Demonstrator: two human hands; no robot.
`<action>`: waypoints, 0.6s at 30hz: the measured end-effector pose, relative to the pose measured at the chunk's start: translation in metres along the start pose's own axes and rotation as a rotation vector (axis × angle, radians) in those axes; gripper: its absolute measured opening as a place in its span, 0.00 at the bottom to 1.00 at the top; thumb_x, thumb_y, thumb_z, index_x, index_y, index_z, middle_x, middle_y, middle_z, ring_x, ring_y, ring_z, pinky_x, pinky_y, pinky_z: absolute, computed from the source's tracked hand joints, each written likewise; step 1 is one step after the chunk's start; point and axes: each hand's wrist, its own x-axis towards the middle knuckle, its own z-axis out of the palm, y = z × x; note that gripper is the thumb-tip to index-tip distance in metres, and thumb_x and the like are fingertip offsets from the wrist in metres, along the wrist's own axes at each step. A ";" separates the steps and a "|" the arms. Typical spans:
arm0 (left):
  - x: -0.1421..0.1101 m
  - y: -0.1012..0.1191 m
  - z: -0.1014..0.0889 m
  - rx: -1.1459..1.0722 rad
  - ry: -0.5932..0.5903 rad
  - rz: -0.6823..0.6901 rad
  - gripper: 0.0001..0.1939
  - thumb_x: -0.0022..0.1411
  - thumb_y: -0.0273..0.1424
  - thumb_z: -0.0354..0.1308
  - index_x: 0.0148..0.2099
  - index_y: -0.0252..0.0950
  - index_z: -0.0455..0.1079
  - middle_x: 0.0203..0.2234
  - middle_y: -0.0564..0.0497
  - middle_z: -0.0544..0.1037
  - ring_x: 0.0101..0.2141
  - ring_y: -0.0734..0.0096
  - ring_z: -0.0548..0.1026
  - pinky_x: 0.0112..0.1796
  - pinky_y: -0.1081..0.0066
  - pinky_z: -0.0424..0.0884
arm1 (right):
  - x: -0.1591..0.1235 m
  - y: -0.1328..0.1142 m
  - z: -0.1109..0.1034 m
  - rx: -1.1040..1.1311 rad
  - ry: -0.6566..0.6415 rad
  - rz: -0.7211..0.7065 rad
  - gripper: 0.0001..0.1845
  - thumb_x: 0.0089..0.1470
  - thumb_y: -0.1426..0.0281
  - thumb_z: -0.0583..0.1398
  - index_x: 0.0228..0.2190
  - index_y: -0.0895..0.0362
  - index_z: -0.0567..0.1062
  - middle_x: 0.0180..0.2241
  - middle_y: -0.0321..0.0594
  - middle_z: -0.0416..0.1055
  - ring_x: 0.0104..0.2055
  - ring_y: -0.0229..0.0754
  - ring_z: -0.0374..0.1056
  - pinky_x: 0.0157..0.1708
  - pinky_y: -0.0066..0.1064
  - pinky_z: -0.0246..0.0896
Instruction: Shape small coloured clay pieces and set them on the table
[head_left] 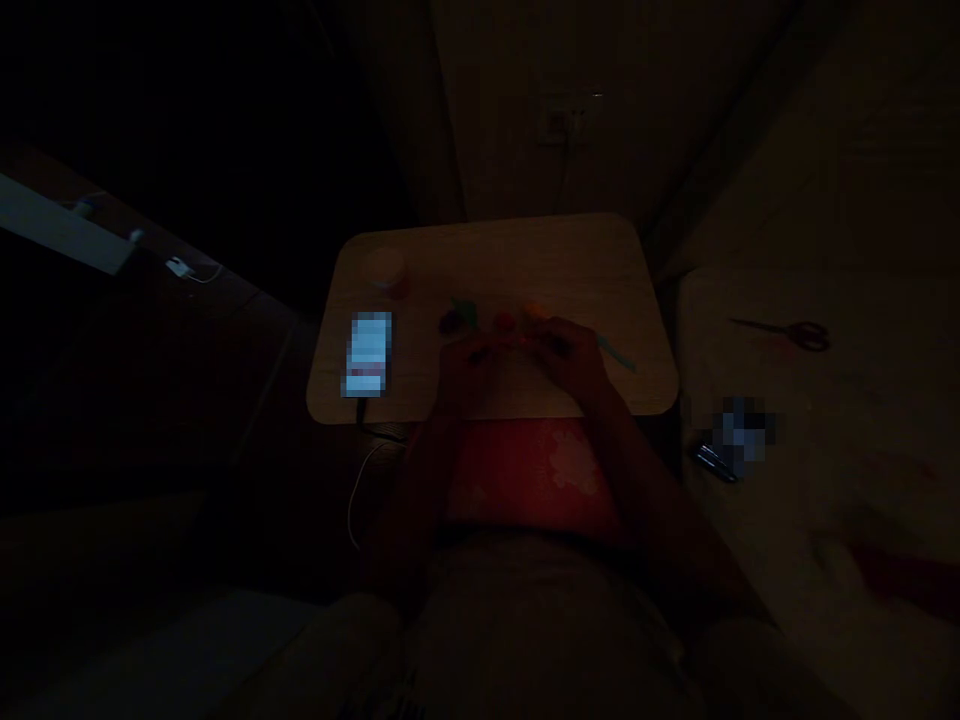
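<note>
The scene is very dark. Over the small wooden table [495, 250], my left hand [466, 368] has its fingers curled in toward the middle. Opposite it, my right hand [574, 352] is also closed, fingertips close to those of the left. Something small and reddish seems to be at their fingertips, too dim to name. Just beyond lies a small round red piece [505, 322]. A yellow-orange piece [534, 311] is by the right fingers. A green piece [464, 311] and a dark round piece [450, 322] sit past the left hand. A thin teal stick [617, 353] lies right of my right hand.
A lit phone [367, 352] with a cable rests at the table's left, below a round tub [385, 268]. On a pale surface at right are scissors [802, 333] and a dark shiny object [716, 462]. A wall socket [562, 122] with a plug is behind.
</note>
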 end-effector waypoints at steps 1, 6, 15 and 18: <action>0.000 0.000 0.001 0.002 0.013 -0.023 0.09 0.66 0.33 0.67 0.45 0.39 0.86 0.40 0.47 0.88 0.39 0.64 0.85 0.44 0.67 0.79 | 0.000 0.000 0.000 -0.001 -0.003 -0.003 0.08 0.59 0.61 0.69 0.36 0.51 0.84 0.36 0.40 0.83 0.35 0.44 0.76 0.37 0.36 0.70; -0.002 0.000 0.002 0.002 0.030 -0.072 0.09 0.63 0.38 0.70 0.39 0.38 0.85 0.34 0.48 0.88 0.35 0.66 0.83 0.40 0.69 0.78 | 0.000 -0.001 0.000 0.022 0.003 -0.040 0.07 0.58 0.61 0.70 0.35 0.51 0.85 0.35 0.40 0.83 0.35 0.44 0.77 0.36 0.35 0.70; 0.000 0.003 0.000 0.045 -0.007 -0.027 0.10 0.68 0.35 0.64 0.35 0.38 0.84 0.33 0.49 0.87 0.36 0.65 0.84 0.43 0.67 0.78 | 0.000 -0.006 -0.001 0.016 -0.040 -0.027 0.10 0.59 0.58 0.70 0.34 0.51 0.85 0.36 0.41 0.85 0.36 0.45 0.79 0.39 0.37 0.73; 0.001 0.004 0.000 0.053 -0.021 -0.023 0.10 0.70 0.34 0.62 0.43 0.39 0.85 0.41 0.47 0.88 0.43 0.62 0.85 0.50 0.64 0.79 | 0.000 -0.005 -0.001 0.025 -0.049 -0.025 0.11 0.59 0.57 0.69 0.35 0.51 0.85 0.36 0.41 0.85 0.37 0.46 0.79 0.39 0.38 0.73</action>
